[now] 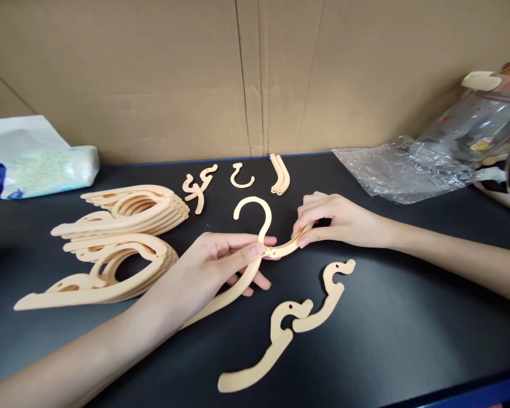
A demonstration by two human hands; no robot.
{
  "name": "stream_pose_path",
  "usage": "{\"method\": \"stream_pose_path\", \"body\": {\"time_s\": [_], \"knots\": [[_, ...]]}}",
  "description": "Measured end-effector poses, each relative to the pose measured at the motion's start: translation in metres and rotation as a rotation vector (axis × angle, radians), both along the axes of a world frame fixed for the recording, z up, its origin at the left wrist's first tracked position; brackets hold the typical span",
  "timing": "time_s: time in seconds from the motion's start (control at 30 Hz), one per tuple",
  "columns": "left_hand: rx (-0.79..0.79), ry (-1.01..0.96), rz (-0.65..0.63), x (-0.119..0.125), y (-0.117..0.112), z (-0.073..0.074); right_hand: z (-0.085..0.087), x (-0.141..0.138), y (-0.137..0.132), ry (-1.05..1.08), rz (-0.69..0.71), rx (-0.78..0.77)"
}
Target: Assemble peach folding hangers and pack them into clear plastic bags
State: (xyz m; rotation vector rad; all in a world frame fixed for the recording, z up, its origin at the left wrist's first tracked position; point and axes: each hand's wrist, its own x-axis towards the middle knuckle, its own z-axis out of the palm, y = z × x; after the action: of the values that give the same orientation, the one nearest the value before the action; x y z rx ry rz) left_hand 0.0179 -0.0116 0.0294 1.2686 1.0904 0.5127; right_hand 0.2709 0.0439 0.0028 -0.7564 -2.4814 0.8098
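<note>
My left hand [221, 263] is closed around a beige plastic hanger arm [232, 294] at the joint where a hook [255, 212] rises from it. My right hand [335, 218] pinches the other short hanger arm [289, 245] that meets the same joint. Both hands hover just above the black table [408, 328]. Two loose curved hanger pieces [280, 334] lie on the table in front of my hands.
Two stacks of finished beige hangers [123, 238] lie at the left. Small hooks and arm pieces [238, 178] sit near the cardboard wall [255, 73]. A tissue pack [46, 167] is at far left, a crumpled clear plastic bag [408, 167] at right.
</note>
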Motion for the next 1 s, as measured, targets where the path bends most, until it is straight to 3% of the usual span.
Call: {"method": "stream_pose_path", "body": {"time_s": [0.33,0.83,1.0], "knots": [[0.011,0.027,-0.029,0.0021,-0.0002,-0.0028,0.0002,0.0002,-0.0002,-0.009,0.001,-0.018],[0.090,0.096,0.099,0.0033,-0.0034,-0.0069,0.0042,-0.0044,-0.0080,-0.003,-0.062,0.009],[0.119,0.107,0.065,0.0009,-0.0020,-0.0073,0.0037,-0.0043,-0.0084,-0.024,-0.094,-0.025]]}}
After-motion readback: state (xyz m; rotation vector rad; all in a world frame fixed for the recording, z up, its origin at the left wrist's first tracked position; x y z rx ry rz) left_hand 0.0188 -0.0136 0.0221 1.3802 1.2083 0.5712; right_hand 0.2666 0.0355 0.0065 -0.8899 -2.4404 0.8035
